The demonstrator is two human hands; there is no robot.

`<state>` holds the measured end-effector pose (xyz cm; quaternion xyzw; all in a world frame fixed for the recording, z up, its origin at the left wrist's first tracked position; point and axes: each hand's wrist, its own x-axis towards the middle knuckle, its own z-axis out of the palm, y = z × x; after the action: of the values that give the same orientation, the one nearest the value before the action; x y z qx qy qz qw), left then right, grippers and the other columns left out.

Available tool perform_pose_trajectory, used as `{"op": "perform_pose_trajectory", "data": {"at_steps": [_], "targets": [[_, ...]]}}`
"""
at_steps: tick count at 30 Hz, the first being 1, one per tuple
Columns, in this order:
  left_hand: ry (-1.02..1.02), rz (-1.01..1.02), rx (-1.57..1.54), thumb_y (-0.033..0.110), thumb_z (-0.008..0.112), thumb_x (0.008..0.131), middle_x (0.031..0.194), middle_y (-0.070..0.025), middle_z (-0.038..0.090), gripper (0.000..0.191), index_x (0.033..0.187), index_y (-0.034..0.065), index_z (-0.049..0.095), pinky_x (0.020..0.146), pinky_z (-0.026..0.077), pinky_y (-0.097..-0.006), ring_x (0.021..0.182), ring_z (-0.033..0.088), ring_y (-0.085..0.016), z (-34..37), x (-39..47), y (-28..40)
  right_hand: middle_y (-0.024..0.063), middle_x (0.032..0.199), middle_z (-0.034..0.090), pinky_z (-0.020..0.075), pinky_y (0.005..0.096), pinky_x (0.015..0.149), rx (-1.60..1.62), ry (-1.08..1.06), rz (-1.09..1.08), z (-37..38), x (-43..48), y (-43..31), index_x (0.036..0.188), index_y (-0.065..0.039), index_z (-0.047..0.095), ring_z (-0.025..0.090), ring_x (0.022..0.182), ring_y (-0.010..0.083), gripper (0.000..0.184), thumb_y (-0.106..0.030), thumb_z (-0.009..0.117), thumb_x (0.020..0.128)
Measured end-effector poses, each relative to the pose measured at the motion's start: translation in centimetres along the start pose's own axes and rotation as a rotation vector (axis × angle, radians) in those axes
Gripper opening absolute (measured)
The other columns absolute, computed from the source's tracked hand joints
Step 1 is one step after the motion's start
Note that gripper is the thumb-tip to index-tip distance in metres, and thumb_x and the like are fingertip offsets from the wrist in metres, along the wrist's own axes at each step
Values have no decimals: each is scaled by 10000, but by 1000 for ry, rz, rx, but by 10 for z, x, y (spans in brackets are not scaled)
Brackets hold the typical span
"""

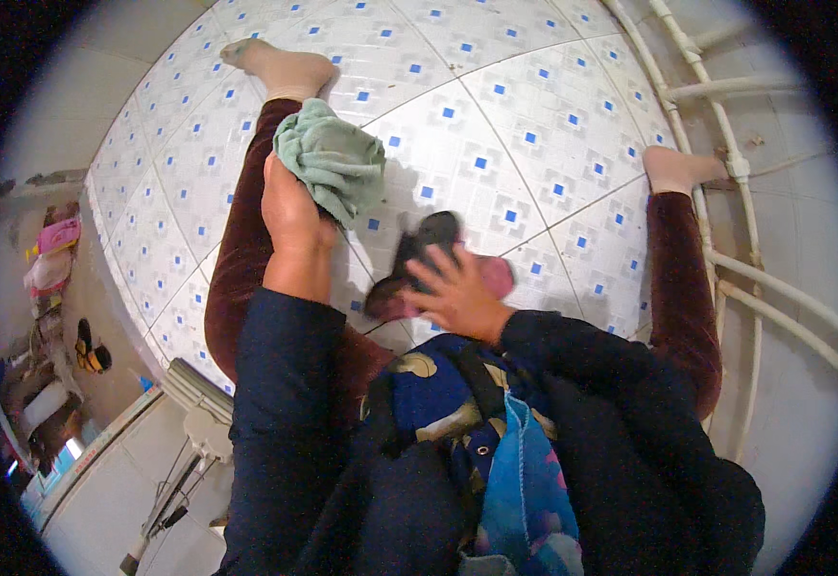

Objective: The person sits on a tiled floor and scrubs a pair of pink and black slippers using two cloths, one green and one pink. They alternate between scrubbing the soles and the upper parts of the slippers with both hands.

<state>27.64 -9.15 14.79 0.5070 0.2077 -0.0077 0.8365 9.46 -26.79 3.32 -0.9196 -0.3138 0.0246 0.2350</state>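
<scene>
A bunched pale green cloth (332,158) is in my left hand (291,212), raised above the tiled floor near my left shin. A small dark edge shows beneath the cloth; what it belongs to is hidden. My right hand (458,291), palm down with fingers spread, lies over black and pink footwear (426,241), apparently slippers, in front of my body. Both the footwear and this hand are motion-blurred. The fingers overlap the dark part, and a pink part (497,276) sticks out on the right. Whether the fingers grip it cannot be told.
My legs in brown trousers stretch apart across the patterned tile floor (481,163). White pipes (728,137) run along the right wall, close to my right foot (678,169). A yellow-and-black pair of footwear (93,353) and pink items (57,236) lie at the far left.
</scene>
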Motion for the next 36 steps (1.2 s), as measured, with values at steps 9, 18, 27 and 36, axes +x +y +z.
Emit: {"op": "perform_pose_trajectory", "data": {"at_steps": [9,18,27,36], "targets": [[-13,18,29,276,417,1013,1122,-105,637,346,1229,36,540,837,534,-371,978,648,-239,-12,2,-7,102,1299,570,451,498,928,-237,442,110,-7,168,132,1171,-179,626,533,1142,353,342,-194,619,830],[67,-34,21,245,414,1003,1120,-102,624,345,1248,34,533,869,513,-348,984,631,-216,0,3,-17,193,1432,446,375,581,1011,-554,161,729,-69,-44,138,1351,-156,530,423,1283,445,452,-293,579,923],[103,81,272,268,368,1010,1118,-97,623,374,1222,22,555,879,495,-335,984,614,-198,-14,9,-38,114,1379,526,333,586,1070,-208,-53,-50,-2,68,36,1069,-194,670,446,1302,374,297,-277,637,785],[33,264,729,277,453,1017,1069,-163,627,349,1132,-28,580,894,459,-343,971,594,-237,-24,31,-72,142,1464,434,364,581,1032,-625,208,737,-80,-25,166,1407,-266,494,417,1299,421,512,-318,600,909]]}}
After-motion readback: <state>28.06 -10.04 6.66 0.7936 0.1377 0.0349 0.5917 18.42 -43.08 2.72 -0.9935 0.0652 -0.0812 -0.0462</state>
